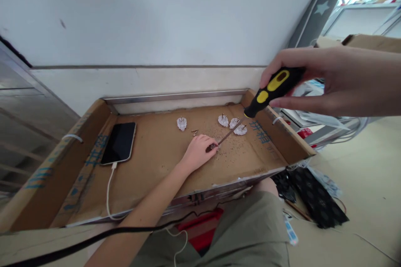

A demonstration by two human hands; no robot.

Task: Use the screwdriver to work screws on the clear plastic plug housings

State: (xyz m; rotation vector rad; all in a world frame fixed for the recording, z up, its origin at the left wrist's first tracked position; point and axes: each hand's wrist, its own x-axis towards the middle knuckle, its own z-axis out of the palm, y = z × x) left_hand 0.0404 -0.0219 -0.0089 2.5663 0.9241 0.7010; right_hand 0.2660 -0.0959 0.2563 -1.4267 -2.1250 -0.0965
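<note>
A black and yellow screwdriver (272, 90) is in my right hand (316, 79), its fingers wrapped round the handle. The shaft slants down and left to my left hand (200, 150), which rests low on the cardboard tray (159, 150). The fingers of my left hand are closed round a small dark piece (212, 147) at the screwdriver's tip; its shape is mostly hidden. Beyond that hand lie a clear plug piece (181, 123) with upright pins, several similar ones (223, 120) to the right, and some small brass pins (195, 132).
A phone (119, 143) with a white cable (109, 190) lies at the tray's left. Dark specks are scattered right of my left hand. A black cable (103, 233) crosses in front. Boxes and clutter stand at the right, with a dark patterned cloth (316, 196) on the floor.
</note>
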